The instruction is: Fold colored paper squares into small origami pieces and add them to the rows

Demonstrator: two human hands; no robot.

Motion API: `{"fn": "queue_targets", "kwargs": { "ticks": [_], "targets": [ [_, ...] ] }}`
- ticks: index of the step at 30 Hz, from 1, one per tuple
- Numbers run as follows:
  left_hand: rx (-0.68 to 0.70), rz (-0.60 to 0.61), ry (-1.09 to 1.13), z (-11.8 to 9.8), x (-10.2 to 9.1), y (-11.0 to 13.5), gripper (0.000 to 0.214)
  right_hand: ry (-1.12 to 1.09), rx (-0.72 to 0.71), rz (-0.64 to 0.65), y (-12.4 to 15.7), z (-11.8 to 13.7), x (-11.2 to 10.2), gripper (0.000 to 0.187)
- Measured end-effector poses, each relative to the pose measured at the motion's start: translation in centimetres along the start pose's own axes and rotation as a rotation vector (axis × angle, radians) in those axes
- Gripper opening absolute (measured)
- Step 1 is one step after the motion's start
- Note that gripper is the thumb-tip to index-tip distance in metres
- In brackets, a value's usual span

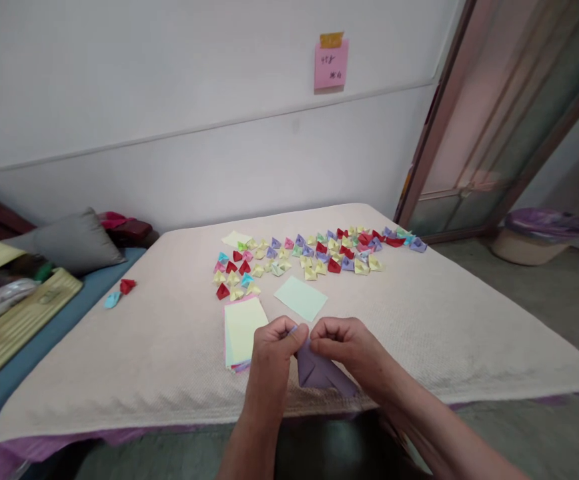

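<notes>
Between my hands is a partly folded sheet of purple paper [319, 372], held above the table's front edge. My left hand [275, 343] pinches its upper left corner between thumb and fingers. At the upper right, my right hand [344, 340] grips the same paper, its fingers curled. Beside my left hand lies a stack of coloured paper [245, 327] with a pale yellow sheet on top. Just beyond my hands rests a single pale green sheet [301, 298]. Farther back, many small folded paper boats [333, 265] in red, yellow, purple, green and blue spread across the cloth.
A cream cloth [169, 347] covers the table. Two folded pieces, one red [127, 286] and one blue [112, 299], lie at the left. A pink note [331, 67] is taped to the wall. A grey cushion [82, 243] sits left; a lined bin [534, 240] stands right.
</notes>
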State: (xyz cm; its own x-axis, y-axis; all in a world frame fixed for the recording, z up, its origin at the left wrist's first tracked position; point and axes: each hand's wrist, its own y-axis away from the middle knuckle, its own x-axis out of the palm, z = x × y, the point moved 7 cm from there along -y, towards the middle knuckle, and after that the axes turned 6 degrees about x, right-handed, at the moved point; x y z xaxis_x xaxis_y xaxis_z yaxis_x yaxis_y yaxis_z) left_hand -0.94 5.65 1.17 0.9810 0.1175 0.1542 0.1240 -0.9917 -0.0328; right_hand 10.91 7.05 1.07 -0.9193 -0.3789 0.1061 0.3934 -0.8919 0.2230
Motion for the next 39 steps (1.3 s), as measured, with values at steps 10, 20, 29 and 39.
{"fn": "queue_targets", "kwargs": {
  "ticks": [10,20,29,39],
  "targets": [
    [0.031,-0.184,0.035,0.1,-2.0,-0.2,0.038,0.068,0.071,0.074,0.0,-0.5,0.3,0.007],
    [0.013,-0.145,0.079,-0.2,-2.8,-0.7,0.029,-0.032,-0.128,-0.263,0.1,1.6,-4.1,0.009],
    [-0.090,0.379,-0.125,0.1,0.7,0.0,0.016,-0.165,-0.213,-0.272,0.8,3.0,-5.6,0.012],
    [-0.010,0.126,-0.081,0.2,1.7,0.1,0.020,0.061,-0.322,-0.246,1.3,3.7,-3.6,0.009]
  ]
}}
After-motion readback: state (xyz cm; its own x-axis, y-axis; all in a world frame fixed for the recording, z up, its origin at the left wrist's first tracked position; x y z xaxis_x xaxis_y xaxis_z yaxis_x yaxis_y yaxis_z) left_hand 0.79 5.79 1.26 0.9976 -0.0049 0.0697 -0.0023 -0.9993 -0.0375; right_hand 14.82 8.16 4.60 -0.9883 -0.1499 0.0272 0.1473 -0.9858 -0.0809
